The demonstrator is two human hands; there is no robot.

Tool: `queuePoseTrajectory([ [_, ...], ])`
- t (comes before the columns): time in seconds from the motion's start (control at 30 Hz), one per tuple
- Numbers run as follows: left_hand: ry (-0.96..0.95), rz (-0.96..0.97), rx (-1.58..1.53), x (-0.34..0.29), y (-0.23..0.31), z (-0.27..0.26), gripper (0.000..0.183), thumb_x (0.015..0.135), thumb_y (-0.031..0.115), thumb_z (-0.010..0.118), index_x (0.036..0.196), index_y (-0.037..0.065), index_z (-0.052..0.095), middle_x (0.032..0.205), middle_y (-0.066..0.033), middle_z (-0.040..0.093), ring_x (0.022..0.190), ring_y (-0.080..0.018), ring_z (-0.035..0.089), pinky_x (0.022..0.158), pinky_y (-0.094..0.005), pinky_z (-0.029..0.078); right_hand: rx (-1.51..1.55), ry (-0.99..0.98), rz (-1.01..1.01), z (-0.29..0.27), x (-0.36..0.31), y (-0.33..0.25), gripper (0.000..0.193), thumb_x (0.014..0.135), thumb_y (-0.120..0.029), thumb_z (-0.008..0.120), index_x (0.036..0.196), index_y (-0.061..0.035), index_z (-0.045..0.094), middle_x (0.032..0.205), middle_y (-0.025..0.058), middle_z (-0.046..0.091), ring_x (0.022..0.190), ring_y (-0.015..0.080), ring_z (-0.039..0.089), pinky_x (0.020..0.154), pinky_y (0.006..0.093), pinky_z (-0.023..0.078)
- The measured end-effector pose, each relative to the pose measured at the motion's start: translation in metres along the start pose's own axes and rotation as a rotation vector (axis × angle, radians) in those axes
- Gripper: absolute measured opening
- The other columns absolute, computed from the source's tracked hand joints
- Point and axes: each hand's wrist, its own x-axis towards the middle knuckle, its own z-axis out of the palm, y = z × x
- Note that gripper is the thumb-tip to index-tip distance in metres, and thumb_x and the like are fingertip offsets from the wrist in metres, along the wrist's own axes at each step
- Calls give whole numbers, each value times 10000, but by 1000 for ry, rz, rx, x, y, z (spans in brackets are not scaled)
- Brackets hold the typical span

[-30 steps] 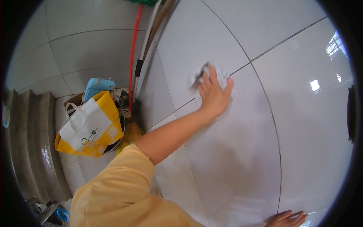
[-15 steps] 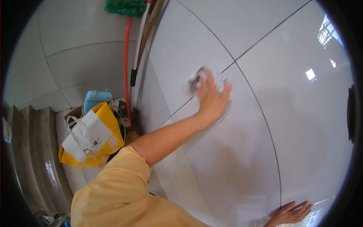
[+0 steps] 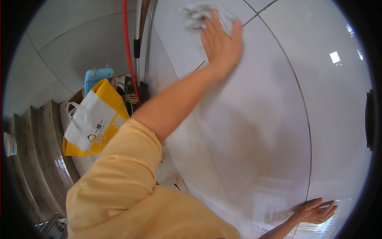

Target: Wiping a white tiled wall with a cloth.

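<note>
My left hand [image 3: 223, 46] presses a crumpled white cloth [image 3: 195, 15] flat against the glossy white tiled wall [image 3: 254, 119], near a grout crossing at the top. Its fingers lie over the cloth and the thumb points up beside it. Motion blurs the cloth's edges. At the lower right, my right hand [image 3: 317, 212] is close to the same wall with fingers stretched out, holding nothing. Whether its palm touches the tile cannot be told.
To the left stand a white and yellow bag [image 3: 93, 123] and a light blue plastic item [image 3: 97, 76]. A red pole [image 3: 128, 47] and a grey pole [image 3: 137, 44] lean in the corner. Stone steps [image 3: 51, 139] descend at far left, with a white tub [image 3: 10, 144].
My left hand and the cloth have moved up in the picture. The view has shifted too, taking the green mop head out of sight. My right hand stays open.
</note>
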Motion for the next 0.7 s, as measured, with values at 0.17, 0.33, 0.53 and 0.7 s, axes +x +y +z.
queuePoseTrajectory([
  [0.17, -140, 189, 68, -159, -31, -20, 665, 880, 308, 548, 1380, -34, 272, 1398, -248, 309, 1267, -452, 278, 1051, -578, 146, 18, 6, -27, 0, -1, 1, 472, 967, -489, 366, 1206, -138, 573, 1258, 35, 536, 1180, 201, 471, 913, 386, 416],
  [0.33, -644, 9, 171, -310, -91, -60, 702, 838, 251, 626, 1364, -37, 262, 1378, -249, 301, 1245, -448, 284, 1032, -570, 193, 34, 3, -16, -2, -1, 4, 460, 966, -483, 380, 1207, -143, 575, 1263, 37, 535, 1183, 210, 469, 918, 389, 404],
  [0.53, -355, 50, 134, -290, -108, -60, 676, 853, 259, 607, 1366, -35, 279, 1359, -256, 314, 1234, -431, 306, 1051, -533, 201, 18, -32, -8, 2, -8, 11, 508, 946, -523, 393, 1213, -133, 580, 1268, 62, 544, 1196, 247, 464, 936, 399, 392],
  [0.7, -7, -140, -45, -169, -138, -42, 671, 902, 304, 546, 1399, -37, 252, 1359, -205, 374, 1273, -322, 341, 1073, -392, 240, 116, 17, 21, -5, 2, -10, 566, 925, -572, 389, 1223, -126, 569, 1232, 109, 562, 1164, 267, 501, 904, 464, 415],
])
